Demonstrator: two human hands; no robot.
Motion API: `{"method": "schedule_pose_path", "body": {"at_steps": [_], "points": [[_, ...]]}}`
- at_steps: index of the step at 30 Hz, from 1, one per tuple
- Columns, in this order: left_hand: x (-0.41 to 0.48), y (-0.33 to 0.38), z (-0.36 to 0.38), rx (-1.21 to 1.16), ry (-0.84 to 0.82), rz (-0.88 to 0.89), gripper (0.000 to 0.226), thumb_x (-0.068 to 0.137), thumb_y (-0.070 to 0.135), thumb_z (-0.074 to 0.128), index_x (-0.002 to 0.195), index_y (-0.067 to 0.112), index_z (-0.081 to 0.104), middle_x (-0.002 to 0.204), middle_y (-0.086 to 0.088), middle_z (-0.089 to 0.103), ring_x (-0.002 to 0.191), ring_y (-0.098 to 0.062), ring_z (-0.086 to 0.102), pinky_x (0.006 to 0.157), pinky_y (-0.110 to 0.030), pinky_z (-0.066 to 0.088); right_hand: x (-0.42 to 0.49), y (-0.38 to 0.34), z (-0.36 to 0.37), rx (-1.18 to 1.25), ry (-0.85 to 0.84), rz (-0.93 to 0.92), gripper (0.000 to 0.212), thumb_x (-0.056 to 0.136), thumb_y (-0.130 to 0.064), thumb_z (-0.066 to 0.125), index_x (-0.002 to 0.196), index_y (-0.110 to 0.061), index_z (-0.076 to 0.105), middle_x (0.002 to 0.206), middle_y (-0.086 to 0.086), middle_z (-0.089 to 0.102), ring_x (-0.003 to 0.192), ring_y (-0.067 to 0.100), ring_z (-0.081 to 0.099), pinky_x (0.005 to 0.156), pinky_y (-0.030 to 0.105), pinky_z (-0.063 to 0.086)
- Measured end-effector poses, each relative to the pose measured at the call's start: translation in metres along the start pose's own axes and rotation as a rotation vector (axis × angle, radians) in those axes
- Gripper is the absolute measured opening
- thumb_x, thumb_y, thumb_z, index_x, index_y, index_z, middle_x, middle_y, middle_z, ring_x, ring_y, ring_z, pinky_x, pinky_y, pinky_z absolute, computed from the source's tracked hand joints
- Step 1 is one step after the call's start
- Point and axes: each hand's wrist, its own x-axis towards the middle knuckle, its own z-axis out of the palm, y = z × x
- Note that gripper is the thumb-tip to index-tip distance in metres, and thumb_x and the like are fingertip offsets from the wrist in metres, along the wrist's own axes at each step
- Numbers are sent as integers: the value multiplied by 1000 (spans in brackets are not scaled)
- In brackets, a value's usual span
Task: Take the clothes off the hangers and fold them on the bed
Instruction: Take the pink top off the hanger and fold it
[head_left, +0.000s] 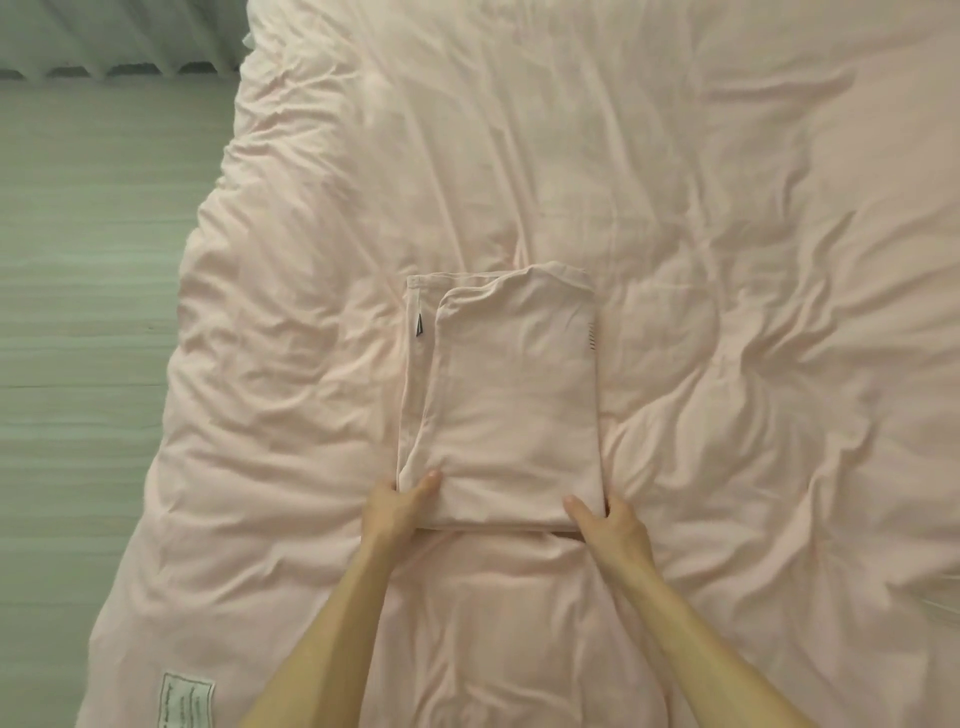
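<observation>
Where the bed lies under a creased pink duvet, one folded pink garment rests near the middle, a neat rectangle with a small dark tag by its far left edge. Left hand: grips the near left corner, thumb on top, fingers tucked underneath. Right hand: grips the near right corner likewise, thumb on top, fingers hidden below. Duvet: white printed label at its near left corner. Pale floor to the left; curtain hem beyond.
</observation>
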Motion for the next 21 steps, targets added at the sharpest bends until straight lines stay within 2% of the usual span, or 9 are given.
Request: {"method": "schedule_pose_path", "body": {"at_steps": [2, 4, 7, 10, 13, 17, 21], "points": [[1, 2, -8, -19, -85, 0, 48, 79, 49, 80, 109, 12, 71, 100, -2, 75, 90, -19, 71, 83, -39, 58, 0, 3, -6, 65, -62, -24, 42, 91, -46, 66, 97, -4, 70, 95, 6, 73, 96, 28, 67, 83, 38, 51], [-5, 4, -14, -32, -134, 36, 31, 88, 39, 74, 107, 15, 69, 97, 1, 73, 87, -14, 69, 72, -31, 57, 1, 6, -15, 130, -65, -66, 39, 91, -45, 67, 87, -7, 72, 82, 4, 73, 82, 24, 68, 76, 37, 52], [-15, -7, -17, -15, -168, 69, 32, 88, 39, 74, 110, 16, 69, 94, 0, 72, 79, -15, 67, 58, -25, 50, -3, 11, -26, 105, -6, -107, 40, 93, -45, 65, 77, -8, 69, 68, 7, 69, 70, 26, 66, 64, 32, 46], [-33, -32, -6, 70, -138, 83, 39, 87, 39, 74, 116, 14, 67, 97, -2, 71, 85, -20, 68, 62, -30, 51, -13, 29, -31, -6, -20, -74, 41, 96, -43, 60, 76, -9, 66, 67, 3, 69, 73, 24, 65, 63, 32, 42], [-57, -46, 8, 18, -105, 88, 31, 93, 33, 69, 116, 12, 65, 103, -5, 71, 90, -20, 67, 71, -33, 54, -23, 46, -37, -15, 19, -85, 37, 99, -39, 57, 76, -11, 65, 64, -6, 70, 62, 13, 65, 60, 26, 43], [-89, -67, 13, 31, -133, 86, 34, 88, 37, 70, 113, 15, 65, 104, -5, 72, 93, -21, 68, 68, -29, 54, -42, 67, -52, -5, -12, -87, 31, 100, -33, 56, 79, -11, 61, 61, -4, 69, 51, 10, 62, 57, 24, 44], [-132, -92, 18, 11, -161, 50, 18, 97, 23, 62, 113, 19, 57, 108, -6, 66, 86, -17, 64, 61, -23, 51, -72, 102, -63, -5, -57, -84, 25, 102, -27, 56, 84, -11, 64, 62, -4, 70, 49, 4, 65, 60, 22, 49]]}}
